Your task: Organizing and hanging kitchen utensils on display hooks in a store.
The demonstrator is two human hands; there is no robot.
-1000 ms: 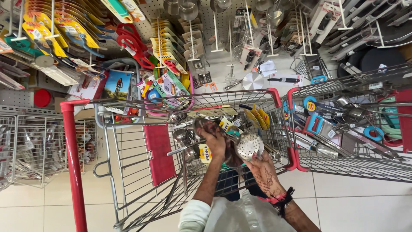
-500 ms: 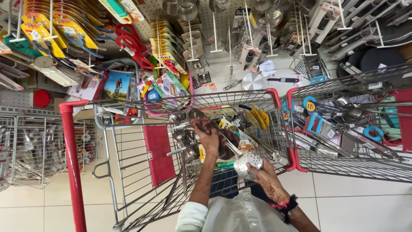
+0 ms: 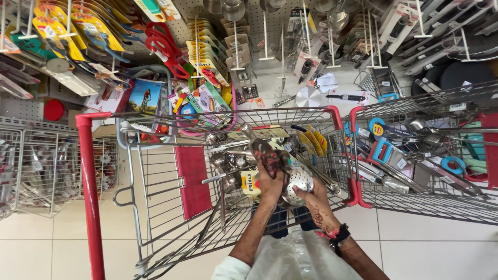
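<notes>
My right hand (image 3: 317,203) holds a round perforated steel skimmer (image 3: 300,182) over the wire shopping cart (image 3: 155,171). My left hand (image 3: 270,187) grips a dark red patterned cloth (image 3: 269,157) and presses it against the skimmer's left side. Both hands hover above the cart's right half, where several steel ladles and spoons (image 3: 228,161) and yellow-carded utensils (image 3: 313,140) lie. A dark band sits on my right wrist (image 3: 340,236).
A second wire cart (image 3: 420,176) full of packaged kitchen tools stands close on the right, its red corner touching mine. Pegboard shelves of hanging scissors (image 3: 161,44), peelers and steel ware fill the far side. A red cart frame bar (image 3: 91,197) and wire baskets (image 3: 31,171) are on the left.
The skimmer dipped lower, then settled. My left hand reached forward into the cart and came back against the skimmer with the cloth.
</notes>
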